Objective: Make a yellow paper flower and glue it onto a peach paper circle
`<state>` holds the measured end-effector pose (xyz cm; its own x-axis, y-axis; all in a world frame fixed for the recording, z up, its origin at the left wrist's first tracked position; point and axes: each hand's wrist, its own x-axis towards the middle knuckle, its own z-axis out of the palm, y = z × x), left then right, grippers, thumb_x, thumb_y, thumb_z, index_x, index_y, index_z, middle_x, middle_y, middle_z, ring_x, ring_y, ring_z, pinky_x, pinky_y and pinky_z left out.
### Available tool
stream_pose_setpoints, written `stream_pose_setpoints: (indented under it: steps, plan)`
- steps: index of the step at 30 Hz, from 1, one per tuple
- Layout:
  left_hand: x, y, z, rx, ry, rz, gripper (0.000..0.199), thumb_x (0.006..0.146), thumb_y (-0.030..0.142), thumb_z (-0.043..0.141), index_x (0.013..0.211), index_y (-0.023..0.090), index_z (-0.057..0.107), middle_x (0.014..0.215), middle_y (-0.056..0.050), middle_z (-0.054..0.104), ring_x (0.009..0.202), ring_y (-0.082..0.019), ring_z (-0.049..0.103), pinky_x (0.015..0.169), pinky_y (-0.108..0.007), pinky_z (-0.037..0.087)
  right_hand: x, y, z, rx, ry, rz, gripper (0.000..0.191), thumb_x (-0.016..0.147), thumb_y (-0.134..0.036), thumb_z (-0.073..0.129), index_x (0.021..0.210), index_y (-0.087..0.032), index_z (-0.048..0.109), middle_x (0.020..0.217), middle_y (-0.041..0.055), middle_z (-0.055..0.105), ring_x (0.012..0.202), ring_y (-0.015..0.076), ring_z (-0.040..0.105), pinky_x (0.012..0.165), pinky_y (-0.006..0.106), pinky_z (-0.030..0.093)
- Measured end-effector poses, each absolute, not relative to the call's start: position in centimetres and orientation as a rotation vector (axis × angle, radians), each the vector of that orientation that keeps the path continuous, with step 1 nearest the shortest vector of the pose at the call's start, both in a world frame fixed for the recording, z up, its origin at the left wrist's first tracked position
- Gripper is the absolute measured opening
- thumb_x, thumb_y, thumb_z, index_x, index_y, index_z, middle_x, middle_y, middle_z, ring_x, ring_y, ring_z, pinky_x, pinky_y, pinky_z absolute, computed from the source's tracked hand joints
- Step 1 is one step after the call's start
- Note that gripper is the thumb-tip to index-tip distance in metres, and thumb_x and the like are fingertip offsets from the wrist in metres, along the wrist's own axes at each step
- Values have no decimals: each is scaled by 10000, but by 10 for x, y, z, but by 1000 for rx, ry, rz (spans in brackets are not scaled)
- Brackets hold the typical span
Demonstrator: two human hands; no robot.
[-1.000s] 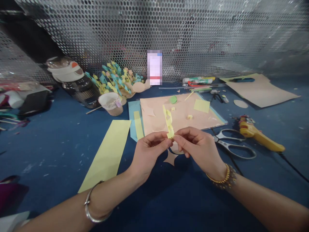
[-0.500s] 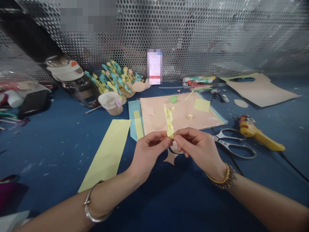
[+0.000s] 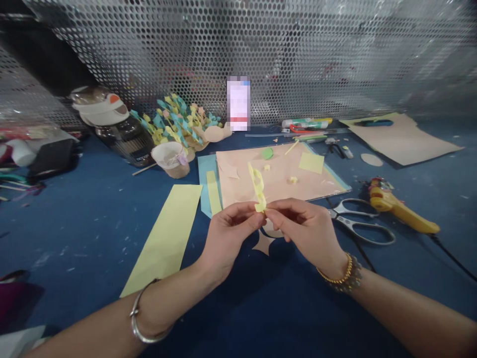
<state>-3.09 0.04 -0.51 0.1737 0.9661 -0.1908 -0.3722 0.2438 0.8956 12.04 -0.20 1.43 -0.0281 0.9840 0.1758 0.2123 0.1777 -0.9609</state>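
A narrow strip of pale yellow paper (image 3: 257,185) sits near the middle of the frame, seen against the peach sheet (image 3: 276,186). It is bent and curled rather than flat: a slim tip at the top, an open loop partway down, and a tight fold at the bottom, where the fingertips meet. Its long axis runs mostly up and down the frame, the free end pointing away from the person and leaning slightly toward the upper left.

The left hand (image 3: 228,237) pinches the lower end between thumb and forefinger. The right hand (image 3: 312,229) closes on that same end from the other side — its thumb and fingertips nearly touch the left ones, and both grips are on the strip.

Just below the fingers, at the lower centre, lies a star-shaped scrap (image 3: 264,244) on the blue table (image 3: 261,308). A wide yellow sheet (image 3: 164,238) slants across the left of the frame. Right of centre are scissors (image 3: 339,217), and farther right a yellow glue gun (image 3: 406,211).
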Motion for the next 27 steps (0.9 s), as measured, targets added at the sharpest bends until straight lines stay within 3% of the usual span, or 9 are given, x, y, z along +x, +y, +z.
stream_pose_setpoints:
  steps: [9, 27]
  plan:
    - [-30, 1, -3, 774, 902, 1136, 122, 710, 206, 752, 824, 196, 708, 724, 22, 680, 695, -77, 617, 707, -189, 485, 121, -4, 11, -1207, -1518, 905, 128, 791, -196, 651, 881, -247, 727, 581, -58, 610, 409, 17, 462, 403, 128, 406]
    - [-30, 1, -3, 758, 928, 1108, 149, 690, 220, 769, 827, 199, 715, 744, 18, 692, 714, -87, 625, 720, -201, 480, 120, -2, 10, -1209, -1462, 995, 52, 785, -217, 650, 823, -194, 677, 553, -62, 581, 392, 20, 457, 383, 135, 390]
